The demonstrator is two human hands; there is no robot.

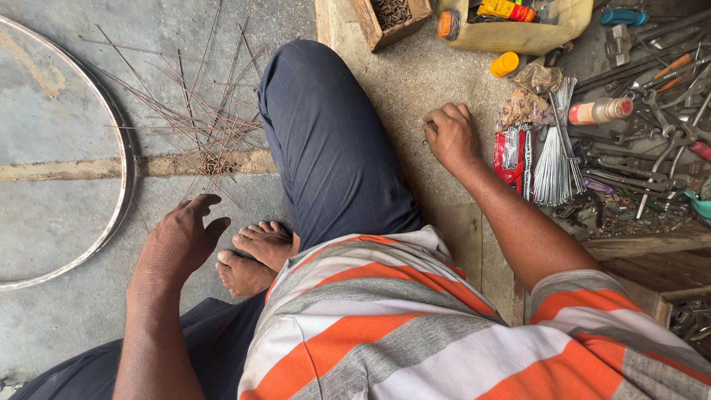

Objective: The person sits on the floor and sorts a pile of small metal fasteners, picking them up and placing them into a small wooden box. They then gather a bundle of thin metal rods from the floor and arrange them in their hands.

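Observation:
I sit on a concrete floor, one knee in dark trousers raised in the middle. My left hand [181, 237] hovers with fingers spread just above the floor, close to a heap of rusty spokes [200, 122] and beside my bare feet [255, 255]. My right hand [452, 135] rests on the floor to the right of my knee, fingers curled over something small and metallic; what it is I cannot make out. A bundle of shiny new spokes [554, 159] lies just right of that hand.
A bare metal wheel rim [122, 148] lies at the left. At the top stand a wooden box of small parts [389, 18], a yellowish plastic container [518, 33] and an orange cap [504, 64]. Wrenches and other tools [652, 141] crowd the right side.

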